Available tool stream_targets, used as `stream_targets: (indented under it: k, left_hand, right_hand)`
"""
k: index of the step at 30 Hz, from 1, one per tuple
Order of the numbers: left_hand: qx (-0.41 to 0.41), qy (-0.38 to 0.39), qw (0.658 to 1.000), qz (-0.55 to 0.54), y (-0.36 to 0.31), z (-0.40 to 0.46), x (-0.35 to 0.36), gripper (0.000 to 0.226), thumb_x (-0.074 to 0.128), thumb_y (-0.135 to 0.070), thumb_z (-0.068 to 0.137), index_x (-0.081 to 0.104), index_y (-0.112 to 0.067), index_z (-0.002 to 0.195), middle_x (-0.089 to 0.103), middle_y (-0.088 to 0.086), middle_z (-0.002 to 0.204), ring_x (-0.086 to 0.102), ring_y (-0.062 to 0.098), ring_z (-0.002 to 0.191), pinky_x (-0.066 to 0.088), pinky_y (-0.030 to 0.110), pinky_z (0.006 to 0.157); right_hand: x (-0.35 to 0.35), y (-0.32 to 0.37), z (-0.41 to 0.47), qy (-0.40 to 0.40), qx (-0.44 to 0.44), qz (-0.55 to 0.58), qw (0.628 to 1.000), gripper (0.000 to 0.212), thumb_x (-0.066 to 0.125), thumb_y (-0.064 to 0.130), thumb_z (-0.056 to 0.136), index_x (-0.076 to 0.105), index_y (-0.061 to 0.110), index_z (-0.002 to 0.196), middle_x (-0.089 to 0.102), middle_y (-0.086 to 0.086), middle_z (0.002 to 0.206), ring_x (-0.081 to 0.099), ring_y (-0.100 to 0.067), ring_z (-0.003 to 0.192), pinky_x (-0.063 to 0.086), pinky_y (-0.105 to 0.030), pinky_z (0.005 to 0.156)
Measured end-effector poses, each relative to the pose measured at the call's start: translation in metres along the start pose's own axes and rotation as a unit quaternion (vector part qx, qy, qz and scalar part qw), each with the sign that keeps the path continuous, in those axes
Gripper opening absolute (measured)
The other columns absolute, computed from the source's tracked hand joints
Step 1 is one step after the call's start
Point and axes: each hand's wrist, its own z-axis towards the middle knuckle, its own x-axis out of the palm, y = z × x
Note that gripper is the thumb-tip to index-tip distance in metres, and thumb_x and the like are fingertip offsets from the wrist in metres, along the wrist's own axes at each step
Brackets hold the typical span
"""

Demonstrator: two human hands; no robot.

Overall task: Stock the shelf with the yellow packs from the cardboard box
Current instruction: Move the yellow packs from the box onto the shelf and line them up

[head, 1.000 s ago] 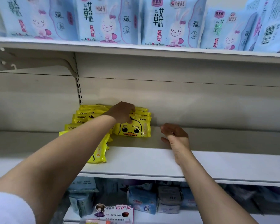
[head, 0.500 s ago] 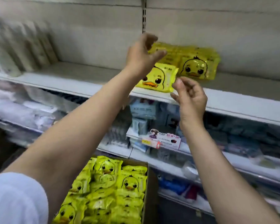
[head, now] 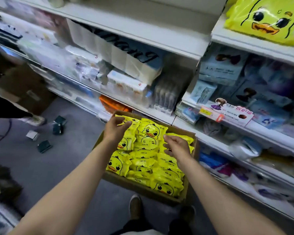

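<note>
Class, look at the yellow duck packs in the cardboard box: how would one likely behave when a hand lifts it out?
The yellow duck packs look soft: their film is wrinkled and they slump against each other, so one would probably bend in the grip. The glossy wrap may be a little slippery. They look flat and thin, so likely light.

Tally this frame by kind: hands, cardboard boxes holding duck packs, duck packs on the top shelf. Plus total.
Hands: 2, left hand and right hand
Cardboard box holding packs: 1
Yellow pack on the top shelf: 1 in view
Total: 4
The packs inside the box overlap too much to count.
</note>
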Motion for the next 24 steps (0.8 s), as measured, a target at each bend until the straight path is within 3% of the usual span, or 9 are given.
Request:
stream_targets:
  k: [4, 10, 14, 24]
  left_hand:
    - [-0.089, 0.012, 0.996, 0.020, 0.075, 0.015, -0.021, 0.062, 0.082, -0.052, 0.065, 0.064, -0.016, 0.112, 0.066, 0.010, 0.116, 0.064, 0.028, 0.107, 0.052, 0.049, 0.093]
    - [-0.152, 0.025, 0.987, 0.044, 0.122, 0.045, -0.029, 0.069, 0.076, -0.046, 0.079, 0.050, -0.014, 0.135, 0.051, 0.010, 0.141, 0.051, 0.029, 0.125, 0.042, 0.048, 0.105]
    - [-0.179, 0.025, 0.980, 0.081, 0.138, 0.055, -0.033, 0.070, 0.072, -0.047, 0.083, 0.047, -0.012, 0.139, 0.051, 0.009, 0.139, 0.054, 0.028, 0.120, 0.043, 0.038, 0.098]
    - [-0.257, 0.038, 0.961, 0.093, 0.190, 0.054, -0.053, 0.084, 0.078, -0.044, 0.078, 0.041, -0.008, 0.144, 0.052, 0.012, 0.141, 0.053, 0.029, 0.125, 0.043, 0.045, 0.107]
  right_hand:
    - [0.020, -0.041, 0.012, -0.009, 0.058, -0.028, 0.998, 0.015, 0.074, 0.030, 0.088, 0.068, 0.017, 0.091, 0.072, -0.006, 0.102, 0.068, -0.022, 0.097, 0.059, -0.035, 0.077]
    - [0.063, -0.072, 0.037, 0.009, 0.103, -0.062, 0.993, 0.024, 0.077, 0.036, 0.085, 0.069, 0.016, 0.097, 0.072, -0.004, 0.102, 0.068, -0.017, 0.096, 0.059, -0.034, 0.077]
    - [0.092, -0.078, 0.054, 0.027, 0.118, -0.086, 0.989, 0.025, 0.076, 0.037, 0.086, 0.069, 0.017, 0.100, 0.071, -0.003, 0.104, 0.067, -0.016, 0.097, 0.059, -0.036, 0.084]
    - [0.144, -0.093, 0.084, 0.023, 0.162, -0.093, 0.982, 0.046, 0.077, 0.036, 0.085, 0.062, 0.012, 0.122, 0.064, -0.006, 0.120, 0.060, -0.021, 0.106, 0.055, -0.038, 0.093]
